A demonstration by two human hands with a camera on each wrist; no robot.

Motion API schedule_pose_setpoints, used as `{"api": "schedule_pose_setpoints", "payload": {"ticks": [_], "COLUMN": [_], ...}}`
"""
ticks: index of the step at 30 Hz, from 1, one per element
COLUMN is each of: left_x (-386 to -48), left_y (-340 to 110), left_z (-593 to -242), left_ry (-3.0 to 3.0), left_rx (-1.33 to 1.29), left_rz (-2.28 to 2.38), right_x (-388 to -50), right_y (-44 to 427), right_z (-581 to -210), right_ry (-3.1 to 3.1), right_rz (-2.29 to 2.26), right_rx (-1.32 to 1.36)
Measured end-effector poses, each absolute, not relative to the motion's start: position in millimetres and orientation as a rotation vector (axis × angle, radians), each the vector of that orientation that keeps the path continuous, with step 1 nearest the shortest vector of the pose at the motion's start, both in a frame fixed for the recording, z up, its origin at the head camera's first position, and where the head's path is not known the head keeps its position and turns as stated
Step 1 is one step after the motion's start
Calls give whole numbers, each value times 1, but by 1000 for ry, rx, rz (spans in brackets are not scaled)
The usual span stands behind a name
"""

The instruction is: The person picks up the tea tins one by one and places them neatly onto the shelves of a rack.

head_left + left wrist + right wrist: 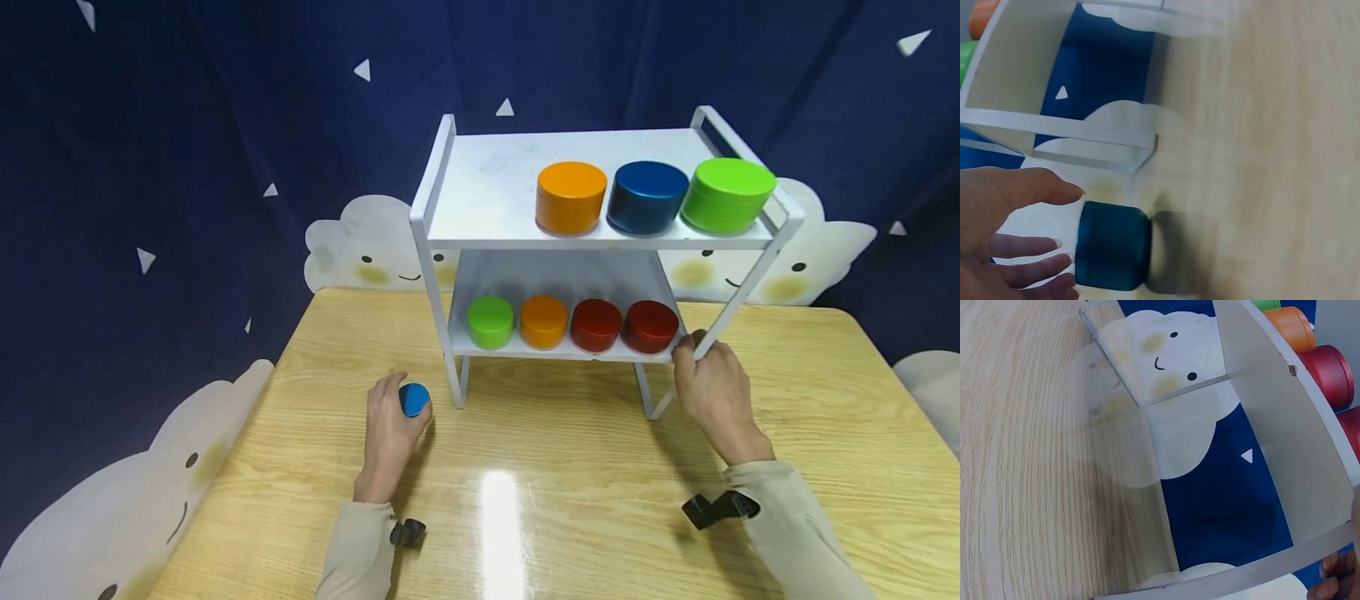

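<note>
A blue round canister (415, 400) stands upright on the wooden table, left of a white two-tier shelf rack (517, 167). My left hand (390, 423) is at the top of this canister (1114, 245), its thumb and fingers spread to either side of the lid. In the left wrist view the fingertips end at the lid's edge; whether they touch it is hard to tell. On the other side, my right hand (712, 392) grips the rack's right front leg near the lower tier. Curled fingers (1330, 575) show beside the frame in the right wrist view.
The upper tier bears orange (571, 198), dark blue (648, 198) and green (727, 197) canisters. Below are a green canister (491, 322), an orange one (543, 322) and two red ones (596, 325). A dark blue curtain (225, 100) hangs behind the table (570, 500).
</note>
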State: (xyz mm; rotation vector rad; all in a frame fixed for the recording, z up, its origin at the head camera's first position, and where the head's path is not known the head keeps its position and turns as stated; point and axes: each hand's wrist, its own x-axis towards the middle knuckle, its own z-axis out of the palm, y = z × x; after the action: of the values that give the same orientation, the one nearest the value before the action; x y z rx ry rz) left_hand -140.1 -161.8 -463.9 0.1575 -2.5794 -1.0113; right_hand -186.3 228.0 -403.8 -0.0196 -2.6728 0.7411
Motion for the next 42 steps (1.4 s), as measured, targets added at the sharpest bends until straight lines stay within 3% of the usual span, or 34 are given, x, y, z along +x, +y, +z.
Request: {"api": "schedule_pose_setpoints", "payload": {"ticks": [27,42], "left_x": [-144,-140], "left_y": [-167,-165], "left_z": [-489,-476], "left_ry": [-2653,-2606], "left_rx": [283,244], "left_rz": [-1180,-1185], "right_x": [-188,-188], "right_y": [229,228], "right_z": [-405,-405], "right_ry": [-2673,-2664], "right_rz": [757,771], "right_rx": [20,24]}}
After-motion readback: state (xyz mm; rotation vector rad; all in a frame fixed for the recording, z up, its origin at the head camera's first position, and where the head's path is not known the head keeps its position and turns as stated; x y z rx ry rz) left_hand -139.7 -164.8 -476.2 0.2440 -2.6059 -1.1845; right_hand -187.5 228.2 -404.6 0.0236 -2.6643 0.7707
